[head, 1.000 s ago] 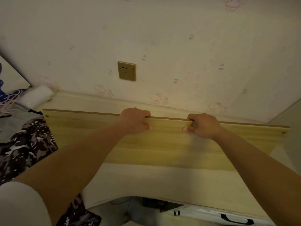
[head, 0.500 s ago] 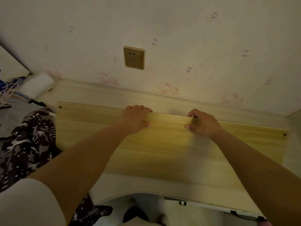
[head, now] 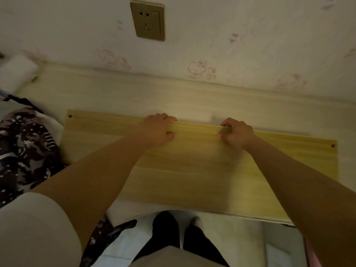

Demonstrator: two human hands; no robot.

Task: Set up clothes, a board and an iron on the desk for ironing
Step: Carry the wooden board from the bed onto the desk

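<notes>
A long pale wooden board (head: pixel 202 170) lies nearly flat across the light desk (head: pixel 173 97), its far edge slightly raised. My left hand (head: pixel 158 130) and my right hand (head: pixel 237 133) both grip that far edge near its middle, fingers curled over it and thumbs on top. A dark camouflage-patterned garment (head: pixel 25 147) lies on the desk at the left, beside the board's left end. No iron is in view.
A brass wall socket (head: pixel 148 20) sits on the cartoon-patterned wall above the desk. A white roll (head: pixel 17 70) lies at the desk's back left corner. Below the desk's front edge I see my legs and dark feet (head: pixel 173 232).
The board has tipped down from leaning upright to lying almost flat on the desk, both hands still on its far edge. My view has tilted downward.
</notes>
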